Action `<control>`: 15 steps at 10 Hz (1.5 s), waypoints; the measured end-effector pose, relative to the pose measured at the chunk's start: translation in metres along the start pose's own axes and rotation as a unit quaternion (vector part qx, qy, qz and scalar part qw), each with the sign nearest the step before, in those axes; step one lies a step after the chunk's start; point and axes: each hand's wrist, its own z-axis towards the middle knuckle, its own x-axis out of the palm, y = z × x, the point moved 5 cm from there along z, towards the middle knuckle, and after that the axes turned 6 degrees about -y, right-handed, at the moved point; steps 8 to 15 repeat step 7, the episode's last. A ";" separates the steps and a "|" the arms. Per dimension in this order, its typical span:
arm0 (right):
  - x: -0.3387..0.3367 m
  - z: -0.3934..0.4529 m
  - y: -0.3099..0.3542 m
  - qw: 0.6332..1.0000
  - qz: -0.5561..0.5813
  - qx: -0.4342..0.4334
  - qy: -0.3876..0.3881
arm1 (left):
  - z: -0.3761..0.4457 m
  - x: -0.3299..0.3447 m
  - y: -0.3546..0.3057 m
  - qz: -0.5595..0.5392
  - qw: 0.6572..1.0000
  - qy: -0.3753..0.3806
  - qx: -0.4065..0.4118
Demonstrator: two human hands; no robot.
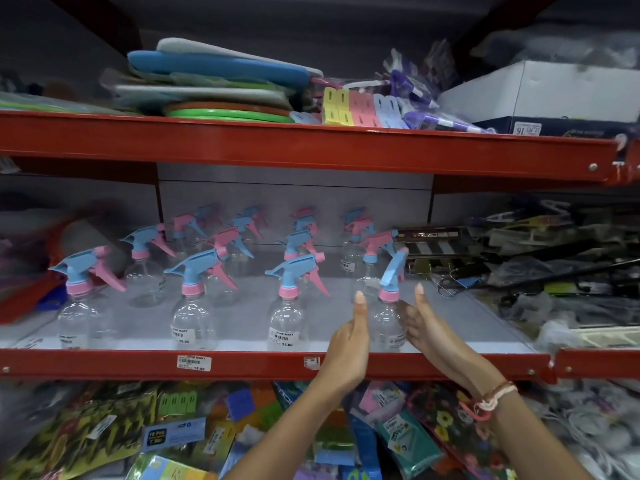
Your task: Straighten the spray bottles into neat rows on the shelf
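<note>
Along the shelf [242, 363], near its front edge, I see a row of clear spray bottles: the far-left bottle [81, 306] with a blue head and pink collar, then the second bottle [194, 306], then the third bottle [289, 306], each standing upright with its nozzle pointing left. More bottles stand behind them in rows toward the back panel. Further right, my left hand [349, 344] is open, fingers extended and thumb up, pressed along the left side of the fourth bottle [388, 317] at the front edge. My right hand [426, 327] mirrors it on the bottle's right side, fingers spread, cupping rather than clenching. This bottle's blue head is turned toward the back, unlike its neighbours. A braided bracelet [491, 398] sits on my right wrist.
</note>
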 end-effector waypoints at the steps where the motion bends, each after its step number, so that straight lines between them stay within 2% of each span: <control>1: -0.003 -0.006 -0.002 1.000 0.006 0.000 -0.001 | 0.012 -0.001 0.007 -0.013 0.999 0.004 -0.029; 3: -0.011 -0.022 -0.003 1.000 0.012 0.001 0.007 | 0.026 0.006 0.002 -0.068 0.997 0.012 -0.031; 5: -0.011 -0.028 -0.002 1.000 -0.008 0.000 0.008 | 0.026 0.010 0.002 -0.056 0.998 0.024 -0.030; 6: -0.007 -0.036 0.005 0.998 -0.064 -0.009 -0.016 | 0.019 0.006 -0.003 -0.024 0.999 0.031 -0.015; 7: -0.006 -0.053 0.024 0.956 -0.197 -0.133 -0.170 | 0.005 -0.006 -0.009 0.021 0.998 0.000 0.063; 15: -0.006 -0.053 0.024 0.956 -0.197 -0.133 -0.170 | 0.005 -0.006 -0.009 0.021 0.998 0.000 0.063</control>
